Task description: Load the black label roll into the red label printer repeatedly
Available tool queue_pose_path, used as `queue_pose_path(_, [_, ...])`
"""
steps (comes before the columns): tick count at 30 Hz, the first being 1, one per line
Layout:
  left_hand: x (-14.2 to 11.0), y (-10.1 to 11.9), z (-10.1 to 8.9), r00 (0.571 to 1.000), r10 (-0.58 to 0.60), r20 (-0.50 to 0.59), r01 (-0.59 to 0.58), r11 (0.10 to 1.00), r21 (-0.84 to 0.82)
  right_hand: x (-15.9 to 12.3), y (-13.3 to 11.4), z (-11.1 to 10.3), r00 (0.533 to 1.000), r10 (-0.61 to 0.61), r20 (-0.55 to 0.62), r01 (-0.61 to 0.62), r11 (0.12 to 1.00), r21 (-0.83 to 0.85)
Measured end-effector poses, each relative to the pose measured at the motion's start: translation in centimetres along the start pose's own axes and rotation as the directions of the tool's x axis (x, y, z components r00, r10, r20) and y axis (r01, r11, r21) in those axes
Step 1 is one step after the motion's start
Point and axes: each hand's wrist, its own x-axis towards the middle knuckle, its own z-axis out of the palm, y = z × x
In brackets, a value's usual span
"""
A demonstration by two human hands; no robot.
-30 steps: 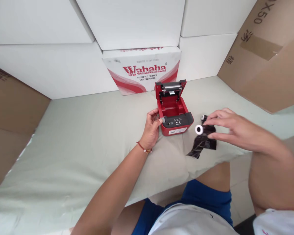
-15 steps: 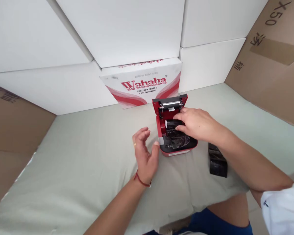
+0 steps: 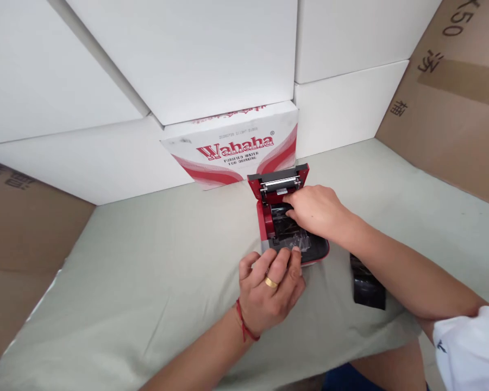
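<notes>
A red and black label printer (image 3: 264, 225) stands on the cloth with its lid (image 3: 279, 182) raised. Inside lies a roll of glossy black labels (image 3: 280, 213), its loose strip coming forward over the printer's black front. My right hand (image 3: 315, 212) reaches in from the right, thumb and fingers closed on the roll's right end. At the printer's front edge is my left hand (image 3: 271, 285), its fingers curled and fingertips by the strip's clear front end. Its thumb is hidden, so whether it pinches the strip or the printer's edge does not show.
Behind the printer stands a Wahaha water carton (image 3: 236, 152) against stacked white boxes (image 3: 187, 60). Brown cartons flank both sides, one at right (image 3: 452, 119) and one at left (image 3: 32, 239). A separate black strip (image 3: 367, 285) lies on the cloth under my right forearm.
My left hand has moved right from beside the printer to its front edge, its fingers now curled. My right hand stays at the roll, which has settled lower in the printer.
</notes>
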Motion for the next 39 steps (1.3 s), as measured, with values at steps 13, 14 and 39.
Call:
queue_pose_path(13, [1.1,2.1,-0.8,0.988,-0.029,0.152,-0.002,0.980,0.201,-1.5,2.8,-2.0,0.981,-0.158,-0.108,0.190,0.873,0.448])
queue_pose_path(14, [1.3,2.2,-1.1,0.983,-0.027,0.182,-0.013,0.976,0.217,-1.8,3.4,-2.4,0.969,-0.107,-0.224,0.210,0.830,0.516])
queue_pose_path(39, [2.1,3.6,-3.0,0.900,0.022,0.435,-0.132,0.966,0.224,-5.4,1.4,-4.3,0.912,-0.407,0.047,0.406,0.913,0.033])
